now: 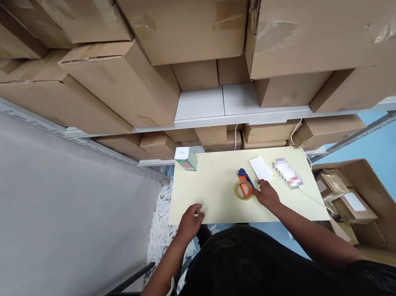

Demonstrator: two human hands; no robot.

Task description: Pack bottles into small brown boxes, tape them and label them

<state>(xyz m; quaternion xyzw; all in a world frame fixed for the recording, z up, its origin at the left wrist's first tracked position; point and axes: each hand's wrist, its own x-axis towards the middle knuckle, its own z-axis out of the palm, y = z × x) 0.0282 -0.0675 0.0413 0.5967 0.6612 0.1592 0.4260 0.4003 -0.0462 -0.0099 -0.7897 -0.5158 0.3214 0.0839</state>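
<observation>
My right hand (266, 194) rests on the pale yellow table (213, 191), its fingers curled against an orange and blue tape dispenser (243, 187) with a roll of clear tape. A white slip of paper (261, 168) lies just beyond that hand. My left hand (191, 219) sits near the table's front left edge with its fingers bent and nothing visible in them. A small white and green box (185, 159) stands at the far left corner. A blurred white item (287, 173) lies to the right of the paper.
Metal shelving (246, 118) packed with large cardboard boxes (124, 79) rises behind the table. An open carton (362, 211) holding smaller parcels stands on the blue floor at the right. White paper scraps (160, 226) are heaped left of the table beside a grey wall.
</observation>
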